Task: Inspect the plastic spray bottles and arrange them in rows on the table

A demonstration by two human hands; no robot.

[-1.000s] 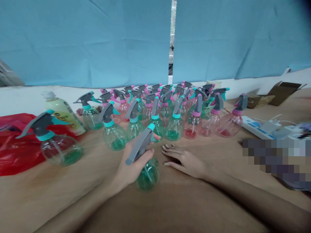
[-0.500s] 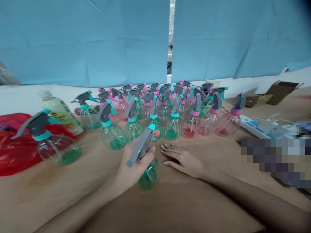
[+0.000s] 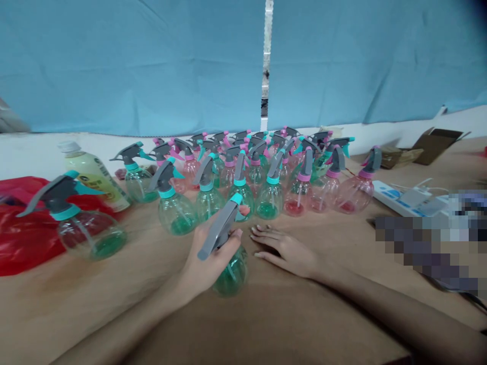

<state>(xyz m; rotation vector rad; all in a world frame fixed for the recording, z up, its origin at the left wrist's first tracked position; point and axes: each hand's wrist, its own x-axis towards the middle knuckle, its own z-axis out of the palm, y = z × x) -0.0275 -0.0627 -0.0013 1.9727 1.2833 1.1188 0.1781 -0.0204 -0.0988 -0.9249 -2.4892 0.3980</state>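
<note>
My left hand (image 3: 207, 253) is wrapped round the neck of a green spray bottle (image 3: 231, 276) with a grey trigger head and a turquoise tip. The bottle stands on the wooden table (image 3: 304, 314), and my fingers hide its collar. Flat on the table to its right lies my right hand (image 3: 287, 251), palm down, fingers stretched out, holding nothing. Just beyond both hands is a row of similar spray bottles, among them a green one (image 3: 268, 203) and a pink one (image 3: 298, 200), each with a little coloured liquid inside.
Another green spray bottle (image 3: 93, 235) stands at the left beside a red plastic bag (image 3: 26, 243) and a pale labelled bottle (image 3: 95, 175). On the right are a white power strip (image 3: 391, 197), a blurred-out patch and an open cardboard box (image 3: 437, 146). Blue cloth (image 3: 133, 66) hangs behind.
The view has shifted very slightly. Both hands and the held spray bottle keep their places.
</note>
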